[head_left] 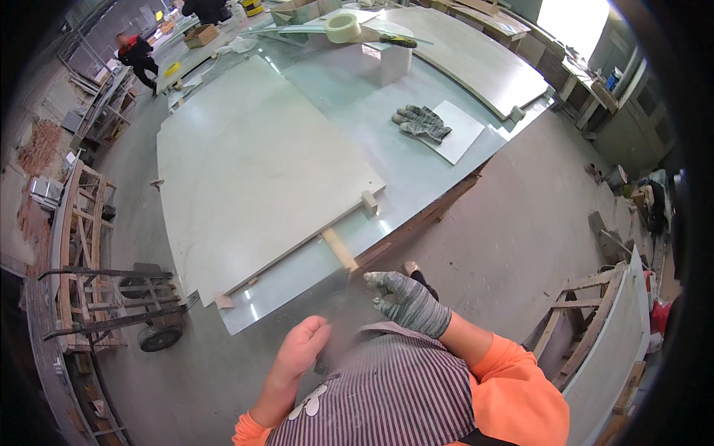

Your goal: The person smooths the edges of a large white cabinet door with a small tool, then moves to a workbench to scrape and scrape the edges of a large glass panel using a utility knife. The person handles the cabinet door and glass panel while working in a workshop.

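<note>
My bare left hand (301,346) is closed in front of the striped apron (394,386), thumb side up. My right hand (410,303) wears a grey knit glove, and its fingers are curled. A grey, see-through blur lies between the two hands, so what they hold, if anything, cannot be made out. Both are just short of the table's near edge. A large pale slab (260,171) lies on the table, raised on small blocks, with a wooden strip (340,249) sticking out from under it. A second grey glove (422,123) rests partly on a white square tile (455,134).
A second pale slab (476,59) lies at the table's far right. A tape roll (342,28) sits on a white block at the back. A hand truck (126,305) stands left, a wooden frame (584,320) right. Another person (136,58) is far off at left.
</note>
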Available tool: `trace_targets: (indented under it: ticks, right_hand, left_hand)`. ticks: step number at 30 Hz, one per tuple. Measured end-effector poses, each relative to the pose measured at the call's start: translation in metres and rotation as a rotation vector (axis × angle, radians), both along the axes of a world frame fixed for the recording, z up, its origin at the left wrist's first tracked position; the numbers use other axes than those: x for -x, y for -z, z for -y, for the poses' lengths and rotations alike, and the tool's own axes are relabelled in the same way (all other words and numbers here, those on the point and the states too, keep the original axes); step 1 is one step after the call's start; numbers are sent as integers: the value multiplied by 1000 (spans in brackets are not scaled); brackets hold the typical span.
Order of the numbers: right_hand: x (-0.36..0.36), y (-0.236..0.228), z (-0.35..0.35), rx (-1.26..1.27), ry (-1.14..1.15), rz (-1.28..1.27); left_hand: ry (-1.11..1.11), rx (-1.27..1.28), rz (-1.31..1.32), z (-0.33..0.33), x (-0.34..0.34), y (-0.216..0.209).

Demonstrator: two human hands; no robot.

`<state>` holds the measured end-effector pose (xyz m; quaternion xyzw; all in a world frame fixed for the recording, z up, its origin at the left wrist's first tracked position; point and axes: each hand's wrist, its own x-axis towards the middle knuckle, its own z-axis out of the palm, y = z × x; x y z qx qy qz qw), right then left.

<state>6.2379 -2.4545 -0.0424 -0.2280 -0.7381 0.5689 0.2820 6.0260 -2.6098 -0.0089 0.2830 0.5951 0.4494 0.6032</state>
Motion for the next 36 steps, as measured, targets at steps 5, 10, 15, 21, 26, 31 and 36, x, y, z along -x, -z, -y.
trace_targets:
  ticks: [5,10,15,21,26,31,36]
  right_hand:
    - [-6,-21,-44,-452,-200,191]
    - [-12,-33,-125,-585,-277,157]
    - [-34,-36,-233,-661,-473,262]
    - [-23,-25,-316,-117,-732,83]
    - [28,-17,-336,-296,-1006,148]
    - [62,-17,-328,-686,-1102,116]
    - [73,-31,-317,-870,-1117,224]
  left_hand:
    - [19,103,56,-59,-33,-21]
    - [7,152,-23,-139,-73,-31]
    - [-52,59,82,-217,-125,-28]
    - [-494,74,77,-247,-167,-19]
    - [-800,23,110,-229,-207,5]
    - [-1067,-37,230,-212,-238,36]
    - [-1257,-137,352,-218,-258,63]
